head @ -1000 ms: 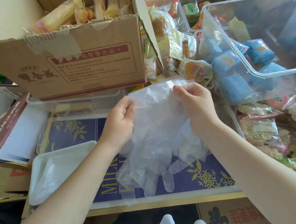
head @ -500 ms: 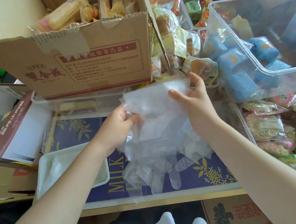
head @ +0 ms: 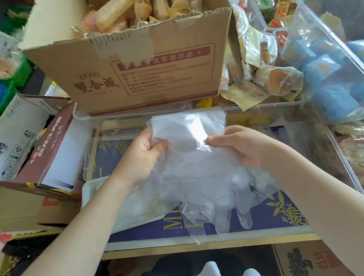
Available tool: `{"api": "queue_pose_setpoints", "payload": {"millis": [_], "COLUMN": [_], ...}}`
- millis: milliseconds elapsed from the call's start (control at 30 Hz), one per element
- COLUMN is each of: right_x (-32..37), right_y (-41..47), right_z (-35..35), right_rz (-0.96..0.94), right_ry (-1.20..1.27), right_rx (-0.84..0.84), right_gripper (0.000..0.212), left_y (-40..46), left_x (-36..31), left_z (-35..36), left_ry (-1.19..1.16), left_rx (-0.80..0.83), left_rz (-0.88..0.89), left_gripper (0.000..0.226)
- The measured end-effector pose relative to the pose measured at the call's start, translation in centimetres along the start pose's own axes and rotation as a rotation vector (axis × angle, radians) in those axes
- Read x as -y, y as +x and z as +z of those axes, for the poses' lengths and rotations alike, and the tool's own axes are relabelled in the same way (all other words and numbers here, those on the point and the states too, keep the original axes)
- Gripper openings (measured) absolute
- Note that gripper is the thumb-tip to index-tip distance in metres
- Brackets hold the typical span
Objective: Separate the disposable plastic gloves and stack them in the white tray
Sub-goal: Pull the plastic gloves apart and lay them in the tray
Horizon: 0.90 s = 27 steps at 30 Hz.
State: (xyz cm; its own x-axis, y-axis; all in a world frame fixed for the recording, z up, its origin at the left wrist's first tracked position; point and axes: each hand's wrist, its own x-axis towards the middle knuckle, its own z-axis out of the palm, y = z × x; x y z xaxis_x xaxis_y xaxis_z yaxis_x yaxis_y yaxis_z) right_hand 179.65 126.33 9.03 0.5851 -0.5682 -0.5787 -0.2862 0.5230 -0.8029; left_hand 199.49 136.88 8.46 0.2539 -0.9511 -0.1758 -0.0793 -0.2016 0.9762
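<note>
A bunch of clear disposable plastic gloves (head: 190,136) hangs in the air in front of me, cuffs up and fingers dangling over a dark blue printed box lid. My left hand (head: 142,157) pinches the left side of the cuffs between thumb and fingers. My right hand (head: 242,146) pinches the right side a little lower. The white tray (head: 90,189) lies below my left forearm, mostly hidden by the arm and the gloves; some clear plastic seems to lie in it.
A cardboard box of wrapped snacks (head: 144,73) stands right behind the gloves. Clear bins (head: 338,52) with blue packets sit at the right. An open carton (head: 15,146) lies at the left. Another box (head: 308,262) stands on the floor below.
Both hands have slid down from the top corners of the cuffs and now pinch lower on the sides. The bunch has shifted slightly left, over the tray's edge.
</note>
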Motion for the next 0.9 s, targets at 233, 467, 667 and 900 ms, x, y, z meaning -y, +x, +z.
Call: {"api": "queue_pose_setpoints", "payload": {"millis": [233, 467, 667, 900], "right_x": [0.1, -0.3, -1.2, -3.8], "right_y": [1.1, 1.4, 3.1, 5.4], "right_z": [2.5, 5.8, 7.3, 7.0], "right_rz": [-0.37, -0.395, -0.335, -0.321], "right_ry": [-0.185, -0.242, -0.161, -0.316], "right_rx": [-0.267, -0.155, -0.261, -0.414], "right_gripper": [0.014, 0.016, 0.038, 0.01], "left_y": [-1.0, 0.2, 0.5, 0.6], "left_x": [3.2, 2.1, 2.6, 2.7], "left_z": [-5.1, -5.2, -5.8, -8.3], "left_ry": [0.364, 0.295, 0.041, 0.324], "left_rx": [0.27, 0.086, -0.158, -0.282], "left_rz": [-0.204, -0.124, -0.053, 0.043], "left_gripper": [0.01, 0.021, 0.004, 0.012]}}
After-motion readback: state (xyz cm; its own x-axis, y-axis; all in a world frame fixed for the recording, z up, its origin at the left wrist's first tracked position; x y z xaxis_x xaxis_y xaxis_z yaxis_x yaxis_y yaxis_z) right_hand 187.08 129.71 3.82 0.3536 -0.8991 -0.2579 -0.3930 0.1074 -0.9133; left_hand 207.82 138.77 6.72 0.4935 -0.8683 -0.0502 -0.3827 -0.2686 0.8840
